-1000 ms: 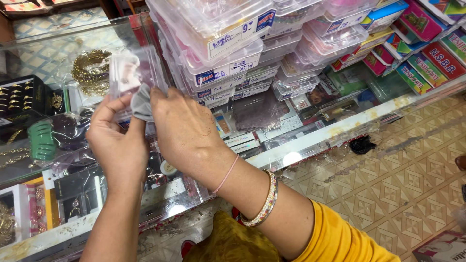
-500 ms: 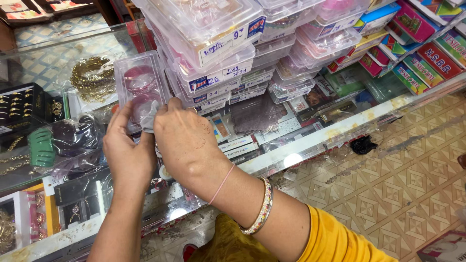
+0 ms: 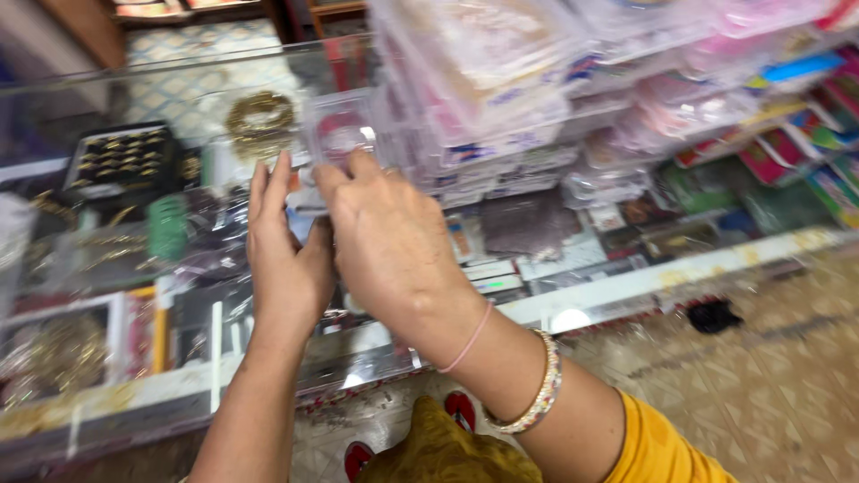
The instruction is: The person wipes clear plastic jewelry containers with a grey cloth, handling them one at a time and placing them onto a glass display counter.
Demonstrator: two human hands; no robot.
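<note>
Both my hands are raised over a glass display counter (image 3: 573,304). My left hand (image 3: 282,255) and my right hand (image 3: 389,246) together hold a small clear plastic packet (image 3: 340,130) with pinkish items inside, which sticks up above my fingertips. The right hand's fingers curl around the packet's lower right edge; the left hand's fingers press its left side. The lower part of the packet is hidden behind my hands. My right wrist wears a thin pink band and a beaded bracelet (image 3: 541,394). The picture is blurred by motion.
Tall stacks of clear plastic boxes (image 3: 501,89) stand on the counter at upper right. Colourful packets (image 3: 787,152) lie at far right. Under the glass sit a black tray of gold rings (image 3: 121,161), gold bangles (image 3: 259,116) and other jewellery. Patterned floor tiles (image 3: 769,385) lie below right.
My hands have lifted the clear packet higher and further from me, toward the stacked boxes. A grey item seen between my fingers a second ago is no longer visible.
</note>
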